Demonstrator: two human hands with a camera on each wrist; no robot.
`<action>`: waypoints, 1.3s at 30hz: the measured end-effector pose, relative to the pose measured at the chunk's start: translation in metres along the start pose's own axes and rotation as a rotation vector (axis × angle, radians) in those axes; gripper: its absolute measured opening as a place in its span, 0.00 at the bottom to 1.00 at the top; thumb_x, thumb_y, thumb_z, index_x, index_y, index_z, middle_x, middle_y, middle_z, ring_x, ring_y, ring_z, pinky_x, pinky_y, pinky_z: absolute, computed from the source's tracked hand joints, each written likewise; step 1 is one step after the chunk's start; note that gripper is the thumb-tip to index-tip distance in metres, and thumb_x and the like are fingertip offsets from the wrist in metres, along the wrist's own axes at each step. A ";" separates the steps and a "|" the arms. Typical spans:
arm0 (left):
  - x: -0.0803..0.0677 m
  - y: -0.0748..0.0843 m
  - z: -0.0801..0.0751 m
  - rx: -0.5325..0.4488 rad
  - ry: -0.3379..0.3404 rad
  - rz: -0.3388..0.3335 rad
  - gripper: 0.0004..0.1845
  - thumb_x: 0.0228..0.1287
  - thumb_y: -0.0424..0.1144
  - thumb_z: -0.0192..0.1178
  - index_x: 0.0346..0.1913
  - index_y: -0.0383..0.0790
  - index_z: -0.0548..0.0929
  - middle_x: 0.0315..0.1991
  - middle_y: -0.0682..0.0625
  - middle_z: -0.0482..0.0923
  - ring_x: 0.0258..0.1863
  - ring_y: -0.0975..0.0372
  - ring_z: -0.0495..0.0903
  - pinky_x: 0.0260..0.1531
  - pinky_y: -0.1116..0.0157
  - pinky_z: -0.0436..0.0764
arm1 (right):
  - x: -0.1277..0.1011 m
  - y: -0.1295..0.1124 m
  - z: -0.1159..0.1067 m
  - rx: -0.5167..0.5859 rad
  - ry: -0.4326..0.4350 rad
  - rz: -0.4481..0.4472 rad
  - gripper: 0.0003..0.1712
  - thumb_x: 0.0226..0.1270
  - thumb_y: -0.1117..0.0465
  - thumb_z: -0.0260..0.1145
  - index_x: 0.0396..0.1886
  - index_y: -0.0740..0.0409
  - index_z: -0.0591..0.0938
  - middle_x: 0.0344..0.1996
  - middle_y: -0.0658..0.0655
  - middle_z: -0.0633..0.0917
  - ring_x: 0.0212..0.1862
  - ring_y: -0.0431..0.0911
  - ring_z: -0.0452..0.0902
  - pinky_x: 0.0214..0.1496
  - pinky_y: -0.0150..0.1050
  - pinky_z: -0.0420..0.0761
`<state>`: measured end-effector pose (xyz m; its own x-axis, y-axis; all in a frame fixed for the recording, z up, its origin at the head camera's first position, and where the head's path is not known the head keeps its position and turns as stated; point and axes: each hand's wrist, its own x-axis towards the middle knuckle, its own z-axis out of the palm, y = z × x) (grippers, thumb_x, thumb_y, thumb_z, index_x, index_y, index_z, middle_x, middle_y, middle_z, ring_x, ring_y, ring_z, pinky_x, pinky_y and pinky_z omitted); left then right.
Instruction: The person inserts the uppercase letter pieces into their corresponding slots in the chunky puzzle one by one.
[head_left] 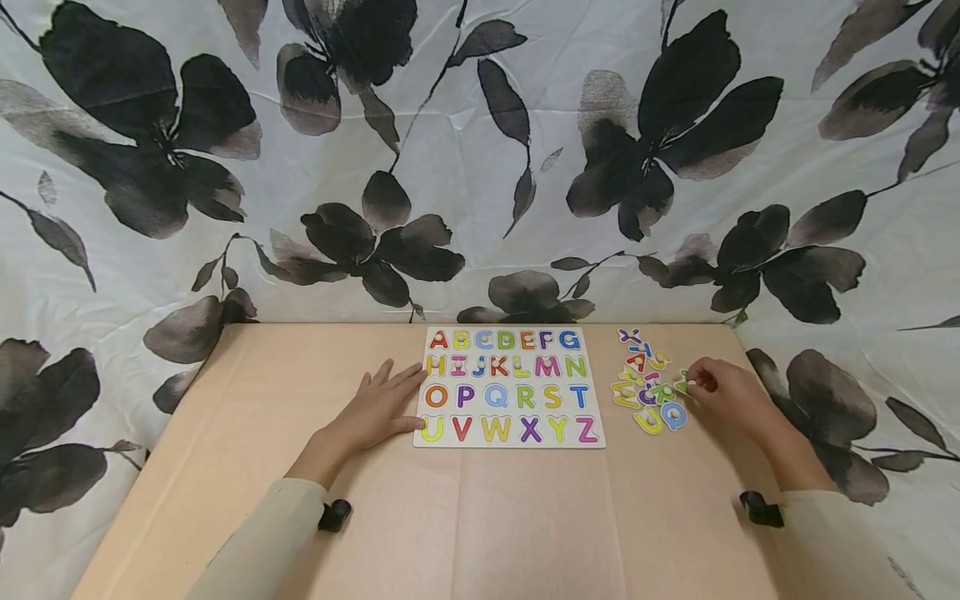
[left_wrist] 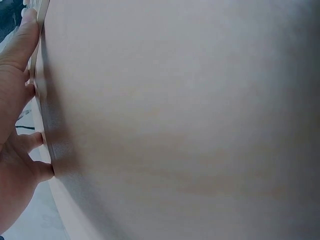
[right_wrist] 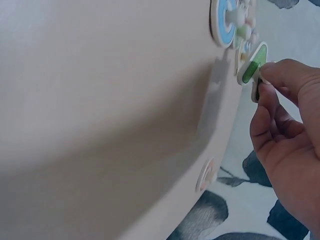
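Observation:
A white alphabet board [head_left: 510, 443] with rows of coloured letters lies flat on the table. My left hand [head_left: 378, 408] rests at its left edge, fingers spread and thumb beside the U; the left wrist view shows the same hand [left_wrist: 15, 100] from the side. To the right of the board, my right hand [head_left: 727, 396] pinches a green letter piece [right_wrist: 255, 65] between thumb and fingertips. It is raised off the table beside a loose pile of letter pieces [head_left: 648, 421]. Which letter it is, I cannot tell, as the fingers [right_wrist: 287, 75] cover part of it.
A blue Q piece [head_left: 673, 416] lies at the near side of the pile, its knob facing up. In the right wrist view, another small piece [right_wrist: 205, 175] lies near the table edge. Flowered cloth [head_left: 480, 167] hangs behind the tan table [head_left: 525, 525].

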<state>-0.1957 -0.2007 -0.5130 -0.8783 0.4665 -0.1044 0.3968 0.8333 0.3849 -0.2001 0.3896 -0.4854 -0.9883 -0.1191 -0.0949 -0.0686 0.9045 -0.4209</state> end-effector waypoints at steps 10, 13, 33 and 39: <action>-0.001 0.001 0.000 -0.010 -0.001 -0.008 0.49 0.62 0.64 0.68 0.81 0.48 0.62 0.83 0.50 0.56 0.82 0.35 0.45 0.73 0.26 0.47 | 0.011 -0.034 0.001 0.029 0.057 -0.055 0.07 0.68 0.65 0.68 0.44 0.62 0.82 0.32 0.56 0.82 0.37 0.48 0.75 0.37 0.37 0.75; 0.000 0.001 0.000 -0.014 -0.009 -0.014 0.50 0.62 0.64 0.68 0.81 0.48 0.62 0.83 0.50 0.56 0.82 0.35 0.45 0.73 0.26 0.47 | 0.015 -0.045 0.003 0.056 0.047 -0.070 0.06 0.69 0.65 0.68 0.43 0.60 0.82 0.32 0.54 0.82 0.37 0.47 0.74 0.36 0.35 0.76; 0.000 0.001 0.001 -0.010 -0.006 -0.008 0.50 0.62 0.64 0.68 0.81 0.49 0.62 0.83 0.50 0.57 0.82 0.35 0.45 0.73 0.26 0.47 | 0.054 -0.121 0.041 0.138 0.046 -0.098 0.06 0.72 0.62 0.69 0.42 0.59 0.81 0.33 0.55 0.81 0.38 0.49 0.74 0.39 0.38 0.76; 0.000 0.002 0.000 -0.012 -0.003 -0.006 0.49 0.62 0.63 0.68 0.81 0.48 0.62 0.82 0.49 0.57 0.82 0.35 0.46 0.72 0.26 0.48 | 0.063 -0.132 0.055 0.172 0.029 -0.083 0.06 0.72 0.61 0.70 0.41 0.58 0.82 0.33 0.54 0.81 0.38 0.48 0.74 0.39 0.37 0.75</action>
<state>-0.1947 -0.1996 -0.5124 -0.8799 0.4624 -0.1092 0.3883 0.8324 0.3954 -0.2454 0.2402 -0.4856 -0.9839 -0.1763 -0.0289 -0.1281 0.8086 -0.5742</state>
